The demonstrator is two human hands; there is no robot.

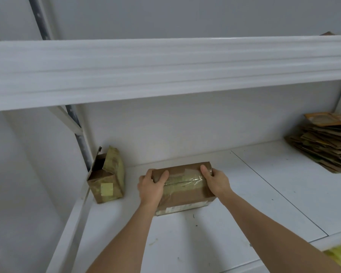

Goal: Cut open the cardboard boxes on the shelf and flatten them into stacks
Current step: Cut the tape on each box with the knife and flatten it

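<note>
Both hands, left grip (151, 187) and right grip (217, 180), clasp the taped box (185, 187); label unreadable.

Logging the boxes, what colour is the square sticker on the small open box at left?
Pale yellow sticker on the brown box, seen in the head view.

Shelf layout, head view
Taped box (185, 186) at centre of shelf board (244, 194), a hand at each end; opened box (106, 180) to its left by the upright; flattened stack (325, 142) far right.
</note>
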